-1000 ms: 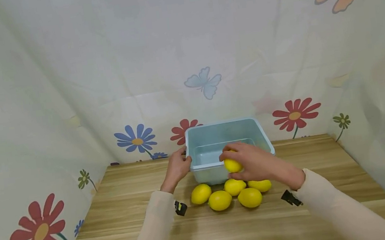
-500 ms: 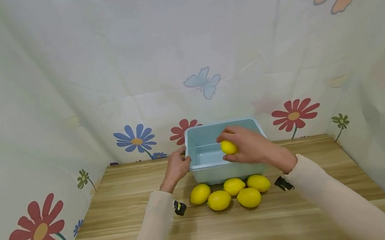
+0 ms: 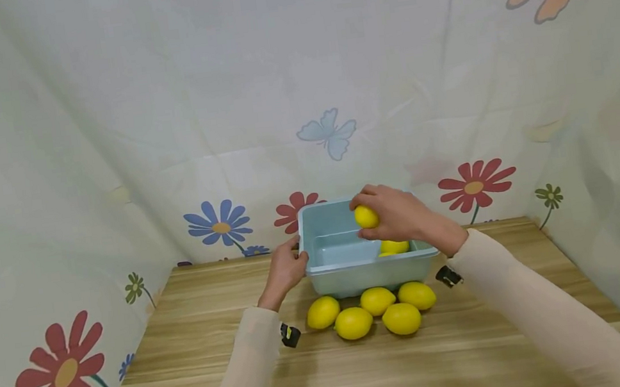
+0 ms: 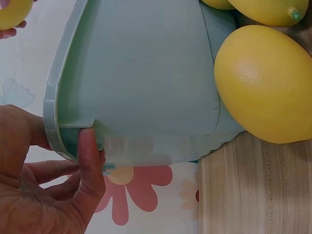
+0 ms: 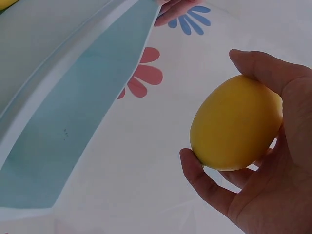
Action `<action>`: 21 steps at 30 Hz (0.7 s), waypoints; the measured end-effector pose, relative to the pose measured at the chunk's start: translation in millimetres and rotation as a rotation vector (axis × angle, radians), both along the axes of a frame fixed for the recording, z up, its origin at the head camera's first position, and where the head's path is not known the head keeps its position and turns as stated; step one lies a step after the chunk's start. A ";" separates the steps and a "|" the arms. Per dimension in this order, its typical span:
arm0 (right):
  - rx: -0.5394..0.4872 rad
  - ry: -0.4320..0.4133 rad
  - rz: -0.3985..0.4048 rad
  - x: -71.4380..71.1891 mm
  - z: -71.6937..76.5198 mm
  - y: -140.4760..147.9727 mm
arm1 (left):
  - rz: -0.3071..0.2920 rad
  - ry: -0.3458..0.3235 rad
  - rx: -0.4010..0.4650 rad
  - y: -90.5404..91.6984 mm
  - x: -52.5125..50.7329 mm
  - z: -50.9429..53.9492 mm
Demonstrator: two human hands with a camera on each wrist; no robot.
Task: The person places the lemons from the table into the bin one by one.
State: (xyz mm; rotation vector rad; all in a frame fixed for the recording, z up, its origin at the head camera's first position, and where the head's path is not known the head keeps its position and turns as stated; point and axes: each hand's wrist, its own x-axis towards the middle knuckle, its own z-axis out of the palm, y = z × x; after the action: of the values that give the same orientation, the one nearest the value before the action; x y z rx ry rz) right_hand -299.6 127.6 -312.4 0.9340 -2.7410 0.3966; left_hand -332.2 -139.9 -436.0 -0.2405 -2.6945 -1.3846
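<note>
My right hand grips a yellow lemon between thumb and fingers, above the light blue plastic bin. In the right wrist view this lemon is apart from the bin, clasped by the fingertips. With thumb and fingers, my left hand holds the left end of the bin's rim; the left wrist view shows the thumb on the near side of the rim. Inside the bin at the right lie more lemons, partly hidden by the front wall and my right hand.
Several lemons lie on the wooden table right in front of the bin, among them one at the left and one at the right. A white curtain with flowers and butterflies stands behind and at both sides.
My right hand has risen with the lemon from the bin's front wall to above the bin. Lemons inside the bin now show beneath it. My left hand has stayed on the rim.
</note>
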 end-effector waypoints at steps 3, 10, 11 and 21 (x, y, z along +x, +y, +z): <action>0.011 -0.014 -0.020 -8.0 0.5 0.4 | -0.007 0.001 0.003 0.5 0.2 0.5; 0.045 -0.073 -0.073 -25.1 2.5 -1.2 | -0.004 -0.010 0.006 1.5 0.5 -0.3; 0.052 -0.082 -0.081 -27.5 2.3 -1.2 | -0.006 -0.012 0.007 1.6 0.7 -0.6; 0.114 -0.175 -0.144 -51.7 1.2 -5.2 | -0.013 0.015 0.001 -1.4 -0.9 -1.0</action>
State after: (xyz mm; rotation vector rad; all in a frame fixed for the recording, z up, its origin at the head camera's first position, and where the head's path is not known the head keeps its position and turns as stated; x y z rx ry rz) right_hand -351.3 122.4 -311.2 0.7530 -2.9958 0.3125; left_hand -333.1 -141.3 -437.0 -0.2679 -2.6850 -1.3828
